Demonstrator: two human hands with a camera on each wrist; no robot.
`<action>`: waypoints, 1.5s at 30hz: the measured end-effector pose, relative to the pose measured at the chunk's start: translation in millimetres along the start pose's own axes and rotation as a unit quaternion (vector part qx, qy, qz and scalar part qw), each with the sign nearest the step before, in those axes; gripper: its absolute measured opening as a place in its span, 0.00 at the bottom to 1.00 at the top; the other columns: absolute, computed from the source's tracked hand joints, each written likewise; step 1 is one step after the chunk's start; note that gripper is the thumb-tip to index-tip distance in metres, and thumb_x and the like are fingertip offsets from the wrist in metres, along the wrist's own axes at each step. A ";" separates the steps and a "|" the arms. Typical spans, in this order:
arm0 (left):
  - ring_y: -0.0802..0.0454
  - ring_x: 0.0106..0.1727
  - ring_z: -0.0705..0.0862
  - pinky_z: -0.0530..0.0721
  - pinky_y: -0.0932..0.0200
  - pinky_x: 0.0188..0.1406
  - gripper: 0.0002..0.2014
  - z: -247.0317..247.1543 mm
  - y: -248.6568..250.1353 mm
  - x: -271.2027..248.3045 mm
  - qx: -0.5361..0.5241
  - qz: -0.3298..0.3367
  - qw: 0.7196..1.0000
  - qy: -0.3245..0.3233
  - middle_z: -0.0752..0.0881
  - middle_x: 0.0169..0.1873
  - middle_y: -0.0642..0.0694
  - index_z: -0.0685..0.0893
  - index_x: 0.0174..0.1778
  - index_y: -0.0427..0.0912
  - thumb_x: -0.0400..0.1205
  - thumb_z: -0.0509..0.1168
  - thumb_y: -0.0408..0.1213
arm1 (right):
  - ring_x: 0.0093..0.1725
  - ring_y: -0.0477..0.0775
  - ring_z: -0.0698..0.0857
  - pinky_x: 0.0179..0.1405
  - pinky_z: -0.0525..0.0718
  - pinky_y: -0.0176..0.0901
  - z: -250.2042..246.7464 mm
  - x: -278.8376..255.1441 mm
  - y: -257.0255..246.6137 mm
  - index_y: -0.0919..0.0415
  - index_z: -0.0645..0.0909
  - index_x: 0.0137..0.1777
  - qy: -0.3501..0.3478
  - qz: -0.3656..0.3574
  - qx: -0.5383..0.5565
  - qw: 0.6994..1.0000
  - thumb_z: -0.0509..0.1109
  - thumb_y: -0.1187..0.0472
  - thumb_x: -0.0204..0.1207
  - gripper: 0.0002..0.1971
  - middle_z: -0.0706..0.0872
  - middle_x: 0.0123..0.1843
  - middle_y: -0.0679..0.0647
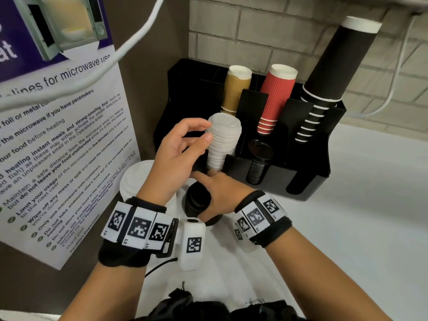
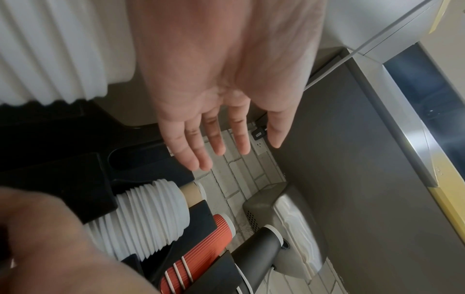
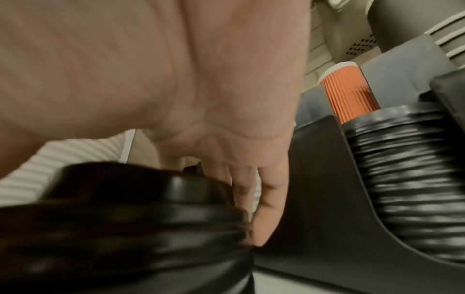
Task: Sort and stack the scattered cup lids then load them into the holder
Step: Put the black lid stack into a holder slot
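I'm holding my left grip (image 1: 178, 144) apart beside the holder's (image 1: 273, 179) white lids (image 1: 222, 142); my right grip (image 1: 222, 195) is clamping black lids (image 1: 196, 200) in front of the holder.

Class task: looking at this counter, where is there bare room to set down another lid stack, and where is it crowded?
Free: the white counter right of the black holder. Crowded: the front-left corner, where the left hand, the right hand, the black lid stack and a white lid stack bunch together.

White lids (image 1: 222, 140) and black lids (image 1: 258, 163) fill a black holder (image 1: 310, 158) — behind them stand gold (image 1: 235, 89), ribbed red (image 1: 275, 98) and black white-rimmed cups (image 1: 333, 66); the worktop (image 1: 359, 205) is white.
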State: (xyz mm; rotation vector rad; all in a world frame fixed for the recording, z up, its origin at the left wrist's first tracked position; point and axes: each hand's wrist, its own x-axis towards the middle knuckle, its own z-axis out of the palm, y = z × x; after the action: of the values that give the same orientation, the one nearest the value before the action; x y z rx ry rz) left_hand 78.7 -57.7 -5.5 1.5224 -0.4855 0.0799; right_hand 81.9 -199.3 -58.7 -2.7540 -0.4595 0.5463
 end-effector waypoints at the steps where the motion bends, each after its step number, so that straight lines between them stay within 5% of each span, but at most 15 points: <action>1: 0.51 0.59 0.86 0.84 0.49 0.65 0.10 0.1 0.1 0.5 0.000 0.000 1.000 0.000 0.83 0.57 0.57 0.82 0.57 0.54 0.80 0.64 0.44 | 0.63 0.62 0.74 0.61 0.81 0.61 0.2 0.1 0.6 0.42 0.56 0.79 0.002 0.003 0.010 1.000 0.83 0.48 0.59 0.51 0.73 0.61 0.57; 6: 0.52 0.59 0.86 0.84 0.51 0.64 0.10 0.4 1.7 2.4 -0.004 0.005 1.000 -0.002 0.83 0.58 0.55 0.82 0.57 0.55 0.81 0.64 0.44 | 0.66 0.63 0.73 0.64 0.78 0.62 0.6 0.2 2.5 0.41 0.56 0.77 0.015 -0.003 0.044 0.999 0.83 0.50 0.58 0.51 0.73 0.63 0.57; 10: 0.55 0.56 0.86 0.85 0.56 0.59 0.10 -0.4 5.6 0.5 -0.012 0.010 1.000 -0.005 0.83 0.59 0.55 0.82 0.57 0.54 0.80 0.65 0.44 | 0.68 0.57 0.73 0.67 0.78 0.57 -15.2 -11.6 8.3 0.42 0.59 0.77 0.090 -0.036 0.148 0.984 0.83 0.53 0.58 0.49 0.73 0.67 0.55; 13: 0.56 0.61 0.84 0.82 0.58 0.60 0.17 0.2 7.4 -1.0 0.003 0.003 0.998 -0.060 0.81 0.62 0.52 0.81 0.60 0.55 0.76 0.70 0.47 | 0.65 0.49 0.80 0.64 0.82 0.50 -32.3 -29.5 12.1 0.47 0.64 0.77 0.180 -0.087 0.288 0.936 0.83 0.60 0.61 0.45 0.79 0.66 0.51; 16: 0.63 0.72 0.74 0.74 0.65 0.71 0.33 3.1 5.7 -4.4 0.060 0.015 0.991 -0.119 0.74 0.71 0.55 0.72 0.68 0.65 0.66 0.74 0.56 | 0.50 0.44 0.86 0.42 0.86 0.39 -42.3 -49.8 16.3 0.48 0.66 0.75 0.230 -0.102 0.387 0.887 0.80 0.67 0.65 0.41 0.81 0.56 0.49; 19: 0.72 0.75 0.66 0.70 0.75 0.70 0.46 5.4 3.0 -3.5 0.057 0.010 0.988 -0.144 0.65 0.76 0.62 0.62 0.73 0.74 0.62 0.79 0.55 | 0.50 0.47 0.87 0.44 0.87 0.40 -44.7 -63.2 18.5 0.46 0.68 0.74 0.247 -0.102 0.461 0.846 0.78 0.63 0.66 0.37 0.80 0.59 0.56; 24: 0.57 0.73 0.78 0.81 0.51 0.70 0.48 10.0 -3.5 -6.2 -0.029 -0.039 0.980 -0.193 0.72 0.74 0.58 0.66 0.75 0.68 0.62 0.83 0.43 | 0.60 0.56 0.85 0.56 0.87 0.54 -39.4 -68.3 19.0 0.48 0.70 0.74 0.226 -0.127 0.539 0.801 0.78 0.61 0.67 0.35 0.81 0.63 0.57; 34: 0.56 0.69 0.81 0.88 0.52 0.57 0.41 9.2 -2.0 -5.9 -0.067 -0.029 0.984 -0.164 0.76 0.71 0.62 0.73 0.73 0.61 0.64 0.81 0.42 | 0.63 0.61 0.84 0.54 0.86 0.54 -44.8 -74.2 17.2 0.42 0.74 0.72 0.215 -0.148 0.541 0.799 0.82 0.52 0.64 0.35 0.81 0.65 0.58; 45: 0.59 0.70 0.80 0.87 0.53 0.58 0.43 12.7 -7.4 -8.3 -0.052 -0.031 0.986 -0.155 0.77 0.66 0.71 0.71 0.74 0.61 0.64 0.82 0.39 | 0.60 0.58 0.86 0.51 0.87 0.53 -41.9 -75.9 18.5 0.45 0.77 0.67 0.239 -0.128 0.530 0.803 0.82 0.56 0.62 0.32 0.85 0.60 0.50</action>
State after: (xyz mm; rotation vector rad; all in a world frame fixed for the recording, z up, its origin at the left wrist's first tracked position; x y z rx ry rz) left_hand 70.6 -68.4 -15.8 1.4513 -0.6784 -0.2305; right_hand 37.1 -252.9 -4.0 -1.6019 -0.2566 -0.0237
